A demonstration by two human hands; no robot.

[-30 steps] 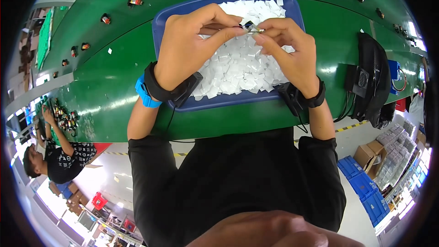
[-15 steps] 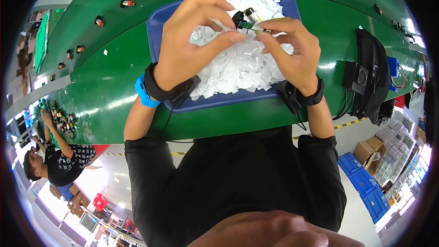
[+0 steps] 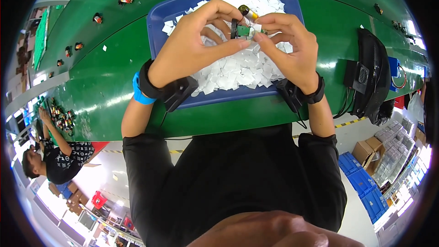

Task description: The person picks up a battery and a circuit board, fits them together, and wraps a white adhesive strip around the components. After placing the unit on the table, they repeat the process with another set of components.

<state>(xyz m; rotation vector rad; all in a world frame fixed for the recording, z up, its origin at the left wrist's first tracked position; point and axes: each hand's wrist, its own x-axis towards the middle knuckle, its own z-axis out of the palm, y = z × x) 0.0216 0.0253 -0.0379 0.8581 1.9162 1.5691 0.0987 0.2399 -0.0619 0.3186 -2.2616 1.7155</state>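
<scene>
Over the blue tray [image 3: 154, 41], my two hands hold up a small electronic assembly. It has a green circuit board [image 3: 243, 31], a black round part [image 3: 234, 28] at its left end and a wired cylindrical battery [image 3: 249, 13] hanging on its far side. My left hand [image 3: 194, 43] is closed on the board and black part, thumb along the near edge. The fingertips of my right hand [image 3: 292, 48] pinch a small white square [image 3: 257, 28] at the board's right end; whether it sticks to the board I cannot tell. Loose white squares [image 3: 233, 71] fill the tray below.
Similar battery assemblies [image 3: 125, 0] lie spaced along the green table [image 3: 109, 73]. To the right are a black box with a grille [image 3: 356, 77] and a black bag [image 3: 372, 73]. A co-worker [image 3: 64, 160] sits at far left beside a pile of assemblies [image 3: 61, 119].
The assembly has turned, so the board's green face and the battery show more plainly. My left hand has shifted slightly, and the fingers of both hands have closed in around the board.
</scene>
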